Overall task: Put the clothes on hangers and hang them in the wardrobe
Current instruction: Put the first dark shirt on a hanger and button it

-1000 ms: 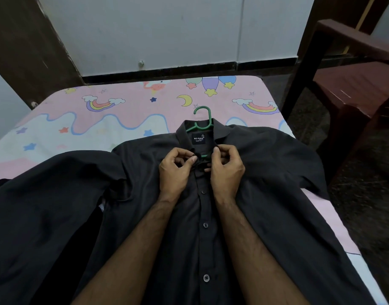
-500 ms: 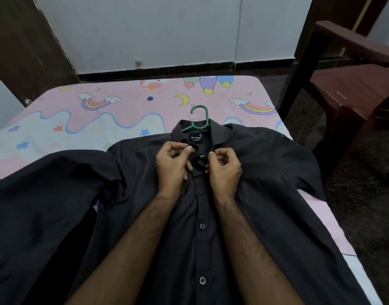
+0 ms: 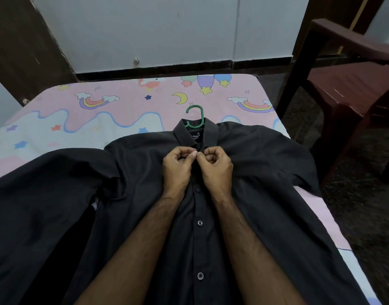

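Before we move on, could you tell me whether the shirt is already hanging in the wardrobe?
No, the shirt lies flat on the bed.

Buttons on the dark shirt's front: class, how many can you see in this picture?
3. On the shirt placket: one just below the hands, one between the forearms, one lowest. The hands may hide another near the collar.

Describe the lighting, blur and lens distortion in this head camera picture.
Head view: dim, flat light, so the dark shirt shows few folds; the bedsheet and wall read brighter. No glare. The left hand, right hand and green hanger hook are fairly sharp; the floor at the right edge smears. Wide-angle bending tilts the chair and door frame.
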The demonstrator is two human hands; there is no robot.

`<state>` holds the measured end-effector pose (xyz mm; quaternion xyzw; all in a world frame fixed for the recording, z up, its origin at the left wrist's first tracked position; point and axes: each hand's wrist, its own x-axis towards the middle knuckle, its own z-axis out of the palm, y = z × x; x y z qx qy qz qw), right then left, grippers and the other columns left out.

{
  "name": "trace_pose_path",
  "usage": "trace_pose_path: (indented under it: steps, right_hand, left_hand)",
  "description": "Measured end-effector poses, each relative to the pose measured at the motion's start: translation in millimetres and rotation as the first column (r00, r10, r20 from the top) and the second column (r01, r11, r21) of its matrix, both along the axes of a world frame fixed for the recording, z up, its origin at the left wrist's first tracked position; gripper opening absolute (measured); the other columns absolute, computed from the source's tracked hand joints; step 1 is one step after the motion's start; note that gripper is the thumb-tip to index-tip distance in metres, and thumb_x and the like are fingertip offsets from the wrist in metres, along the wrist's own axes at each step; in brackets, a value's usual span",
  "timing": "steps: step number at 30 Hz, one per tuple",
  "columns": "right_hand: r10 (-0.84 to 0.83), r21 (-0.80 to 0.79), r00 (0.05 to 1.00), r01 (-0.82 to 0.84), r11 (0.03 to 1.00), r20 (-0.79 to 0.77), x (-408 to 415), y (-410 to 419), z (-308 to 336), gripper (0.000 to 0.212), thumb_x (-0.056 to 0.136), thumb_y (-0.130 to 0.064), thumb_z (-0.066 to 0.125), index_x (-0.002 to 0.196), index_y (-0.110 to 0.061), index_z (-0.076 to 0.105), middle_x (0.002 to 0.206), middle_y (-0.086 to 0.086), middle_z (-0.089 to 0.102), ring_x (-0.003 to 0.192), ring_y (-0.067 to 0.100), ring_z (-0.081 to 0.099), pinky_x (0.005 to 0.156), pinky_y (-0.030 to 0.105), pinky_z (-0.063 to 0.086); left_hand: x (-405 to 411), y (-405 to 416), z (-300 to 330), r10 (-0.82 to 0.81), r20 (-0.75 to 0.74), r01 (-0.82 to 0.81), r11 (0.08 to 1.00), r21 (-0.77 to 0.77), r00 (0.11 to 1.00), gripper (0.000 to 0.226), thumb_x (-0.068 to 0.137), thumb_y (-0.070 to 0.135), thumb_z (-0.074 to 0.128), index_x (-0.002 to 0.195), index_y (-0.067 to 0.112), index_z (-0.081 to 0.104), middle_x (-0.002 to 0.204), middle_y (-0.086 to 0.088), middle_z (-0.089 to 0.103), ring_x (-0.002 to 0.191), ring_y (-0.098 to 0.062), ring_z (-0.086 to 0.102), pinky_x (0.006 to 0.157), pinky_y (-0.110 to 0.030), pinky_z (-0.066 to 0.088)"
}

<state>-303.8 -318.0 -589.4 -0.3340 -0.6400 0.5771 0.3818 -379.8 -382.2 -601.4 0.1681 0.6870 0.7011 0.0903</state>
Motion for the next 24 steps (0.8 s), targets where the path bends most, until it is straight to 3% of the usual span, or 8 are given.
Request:
trace_pose_path:
  steps: [8, 12, 17, 21, 24]
  right_hand:
    - [0.002, 0.069, 0.999, 0.0, 0.998, -0.032, -1, -2, -4, 0.004, 0.089, -0.013, 0.073, 0.087, -0.014, 0.07, 0.065, -0.003, 0.065, 0.057, 0.003, 0.059, 0.059, 0.019, 0.048]
    - [0.002, 0.081, 0.999, 0.001, 0.997, -0.04, -1, -2, -5, 0.004, 0.087, -0.012, 0.074, 0.084, -0.014, 0.072, 0.068, 0.0, 0.068, 0.06, 0.005, 0.061, 0.06, 0.02, 0.051]
    - [-0.005, 0.173, 0.999, 0.014, 0.985, -0.052, 0, -4, -6, 0.003, 0.082, -0.007, 0.077, 0.083, -0.01, 0.075, 0.083, -0.002, 0.068, 0.068, 0.008, 0.065, 0.066, 0.015, 0.05]
    - [-0.015, 0.21, 0.998, 0.029, 0.977, -0.066, 1, -5, -4, 0.011, 0.083, -0.003, 0.07, 0.084, -0.01, 0.079, 0.084, -0.003, 0.07, 0.074, 0.002, 0.066, 0.07, 0.011, 0.047]
    - [-0.016, 0.194, 0.999, 0.025, 0.981, -0.047, -1, -3, -6, 0.006, 0.084, -0.007, 0.074, 0.084, -0.012, 0.078, 0.084, -0.004, 0.07, 0.073, 0.005, 0.067, 0.07, 0.015, 0.051]
  left_hand:
    - [1, -1, 9, -0.072, 0.127, 0.063, 0.995, 0.072, 0.989, 0.011, 0.094, 0.0, 0.062, 0.084, 0.004, 0.062, 0.05, 0.003, 0.049, 0.035, -0.007, 0.034, 0.033, -0.018, 0.026]
    - [-1, -2, 11, -0.059, 0.13, 0.048, 0.995, 0.084, 0.99, 0.01, 0.091, 0.0, 0.065, 0.081, 0.004, 0.063, 0.052, -0.011, 0.048, 0.033, -0.011, 0.035, 0.033, -0.02, 0.029]
    - [-3, -1, 12, -0.034, 0.145, 0.023, 0.997, 0.076, 0.989, 0.015, 0.09, -0.001, 0.065, 0.076, 0.004, 0.06, 0.044, -0.006, 0.047, 0.032, -0.013, 0.036, 0.033, -0.02, 0.03]
    - [-4, 1, 12, -0.019, 0.145, 0.009, 0.998, 0.068, 0.989, 0.016, 0.091, 0.0, 0.065, 0.076, 0.004, 0.059, 0.048, -0.009, 0.048, 0.033, -0.013, 0.037, 0.033, -0.02, 0.03]
    - [-4, 2, 13, -0.022, 0.142, 0.017, 0.999, 0.04, 0.99, 0.015, 0.092, 0.002, 0.065, 0.078, 0.002, 0.059, 0.043, -0.005, 0.048, 0.031, -0.012, 0.037, 0.032, -0.02, 0.03]
